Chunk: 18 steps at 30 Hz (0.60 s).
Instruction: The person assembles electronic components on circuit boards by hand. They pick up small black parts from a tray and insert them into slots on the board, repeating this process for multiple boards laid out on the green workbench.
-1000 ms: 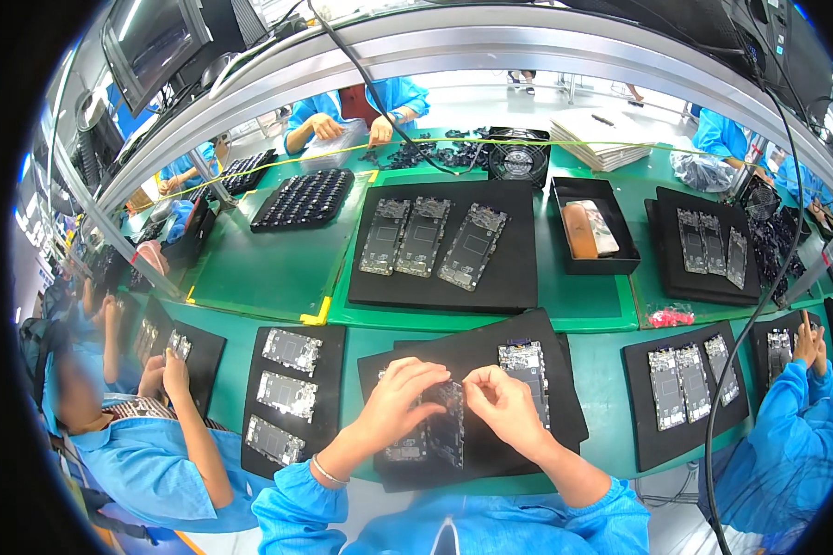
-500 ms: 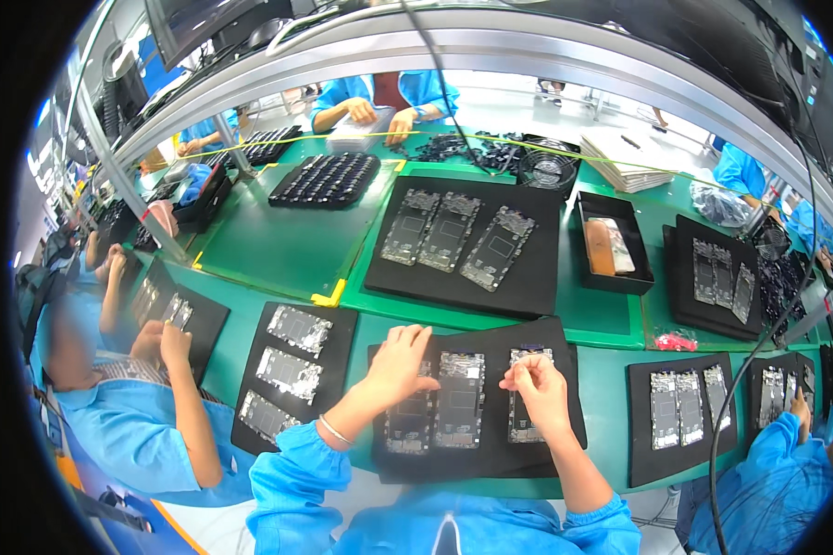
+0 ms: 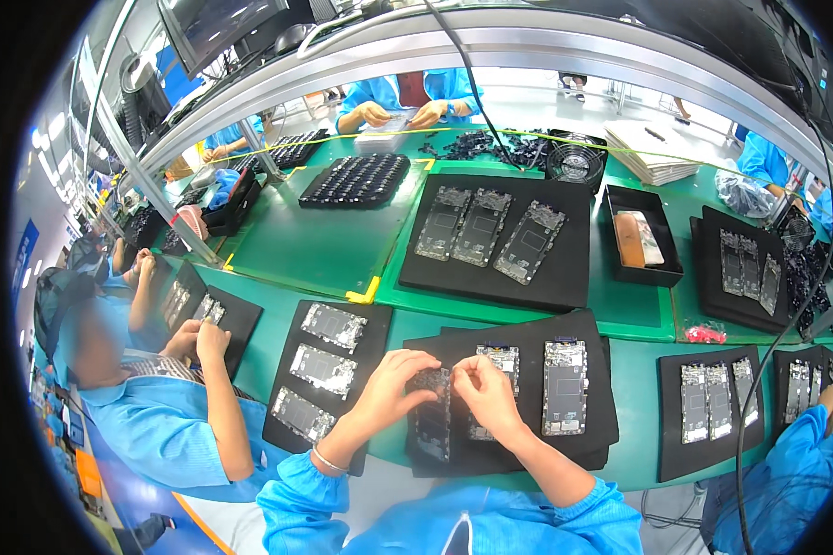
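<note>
The left hand point(image 3: 393, 393) grips a thin, dark, rectangular circuit board point(image 3: 432, 424), raised over a flat black pad's point(image 3: 601, 400) left side; the right hand point(image 3: 487, 392) pinches beside it, contents unclear. Steady edge support suits it.

Far beyond the left hand point(image 3: 389, 396), black tray point(image 3: 342, 204) with rows of dark parts; nearer, yellow corner tape point(image 3: 365, 291). Ahead and right of the right hand point(image 3: 486, 396), open black box point(image 3: 648, 276); farther off, fan point(image 3: 575, 163) beside stacked pale sheets point(image 3: 652, 157).
</note>
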### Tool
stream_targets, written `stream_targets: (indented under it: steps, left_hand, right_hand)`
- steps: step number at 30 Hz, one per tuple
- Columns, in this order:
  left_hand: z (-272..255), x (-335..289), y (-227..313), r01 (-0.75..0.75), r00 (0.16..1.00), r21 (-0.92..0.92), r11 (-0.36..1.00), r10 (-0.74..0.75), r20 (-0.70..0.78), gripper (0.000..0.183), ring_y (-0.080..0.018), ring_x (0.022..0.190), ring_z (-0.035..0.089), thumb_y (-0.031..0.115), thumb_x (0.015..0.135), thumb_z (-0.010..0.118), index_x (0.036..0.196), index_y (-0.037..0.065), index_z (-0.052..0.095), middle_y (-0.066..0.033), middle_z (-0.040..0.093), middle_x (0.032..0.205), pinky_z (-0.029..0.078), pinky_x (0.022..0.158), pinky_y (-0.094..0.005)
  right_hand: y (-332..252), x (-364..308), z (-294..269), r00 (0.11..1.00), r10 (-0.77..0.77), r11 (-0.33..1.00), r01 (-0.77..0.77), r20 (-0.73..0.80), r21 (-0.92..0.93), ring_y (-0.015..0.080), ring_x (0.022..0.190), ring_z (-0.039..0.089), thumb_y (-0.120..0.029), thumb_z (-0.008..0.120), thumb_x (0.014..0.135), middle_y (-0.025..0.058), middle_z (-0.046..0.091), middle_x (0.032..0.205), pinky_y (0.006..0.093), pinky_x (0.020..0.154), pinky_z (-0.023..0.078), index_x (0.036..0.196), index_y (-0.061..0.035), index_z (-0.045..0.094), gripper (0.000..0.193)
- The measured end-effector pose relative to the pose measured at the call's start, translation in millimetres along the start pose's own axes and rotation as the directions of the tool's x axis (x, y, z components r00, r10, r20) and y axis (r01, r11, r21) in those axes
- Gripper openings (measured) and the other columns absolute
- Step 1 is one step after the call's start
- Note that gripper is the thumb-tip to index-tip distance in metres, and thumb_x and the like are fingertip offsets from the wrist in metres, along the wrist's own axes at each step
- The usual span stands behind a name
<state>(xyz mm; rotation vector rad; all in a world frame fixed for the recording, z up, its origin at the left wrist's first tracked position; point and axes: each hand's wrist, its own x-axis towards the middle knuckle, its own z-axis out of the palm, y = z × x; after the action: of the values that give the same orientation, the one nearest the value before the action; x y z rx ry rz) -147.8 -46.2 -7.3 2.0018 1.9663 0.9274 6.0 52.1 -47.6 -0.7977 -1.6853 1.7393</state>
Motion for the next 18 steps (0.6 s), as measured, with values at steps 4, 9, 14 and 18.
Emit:
stream_targets:
  steps: [4, 9, 14, 18]
  left_hand:
    - [0, -2, -1, 0.008, 1.000, -0.031, 0.999, -0.008, -0.005, 0.047, -0.0291, 0.111, 0.049, 0.014, 0.068, 0.076, 0.111, 0.009, 0.059, -0.0084, 0.057, 0.114, 0.042, 0.094, -0.0386]
    - [0, -3, 1, 0.012, 1.000, -0.044, 0.999, -0.013, -0.017, 0.047, -0.0292, 0.110, 0.049, 0.014, 0.068, 0.076, 0.111, 0.009, 0.059, -0.0080, 0.057, 0.114, 0.042, 0.094, -0.0386]
    - [-1, -4, 3, -0.025, 0.999, 0.018, 1.000, 0.026, -0.035, 0.050, -0.0285, 0.107, 0.052, 0.013, 0.063, 0.079, 0.108, 0.008, 0.060, -0.0079, 0.059, 0.111, 0.043, 0.091, -0.0384]
    - [0, 0, 7, -0.024, 0.999, 0.068, 0.997, 0.025, -0.021, 0.048, -0.0292, 0.105, 0.052, 0.013, 0.063, 0.079, 0.107, 0.008, 0.060, -0.0082, 0.058, 0.110, 0.044, 0.089, -0.0385]
  right_hand:
    - [-7, -3, 1, 1.000, 0.001, 1.000, -0.001, -0.003, -0.020, 0.0118, 0.080, 0.062, -0.011, 0.057, 0.089, 0.0080, 0.064, 0.085, 0.0270, 0.073, 0.049, 0.093, 0.0018, 0.056, 0.013]
    - [-11, -7, -1, 1.000, 0.006, 0.999, -0.005, 0.021, -0.034, 0.0088, 0.080, 0.058, -0.015, 0.057, 0.089, 0.0049, 0.063, 0.088, 0.0244, 0.073, 0.048, 0.097, 0.0012, 0.058, 0.018]
    - [-10, -6, -2, 0.998, 0.018, 1.000, -0.017, 0.060, -0.022, 0.0086, 0.080, 0.059, -0.015, 0.057, 0.090, 0.0049, 0.063, 0.088, 0.0241, 0.072, 0.048, 0.096, 0.0008, 0.058, 0.017]
    - [10, 6, -5, 0.992, 0.089, 0.971, -0.106, 0.088, 0.214, 0.0115, 0.079, 0.061, -0.013, 0.053, 0.092, 0.0061, 0.063, 0.086, 0.0258, 0.072, 0.050, 0.096, 0.0001, 0.055, 0.014]
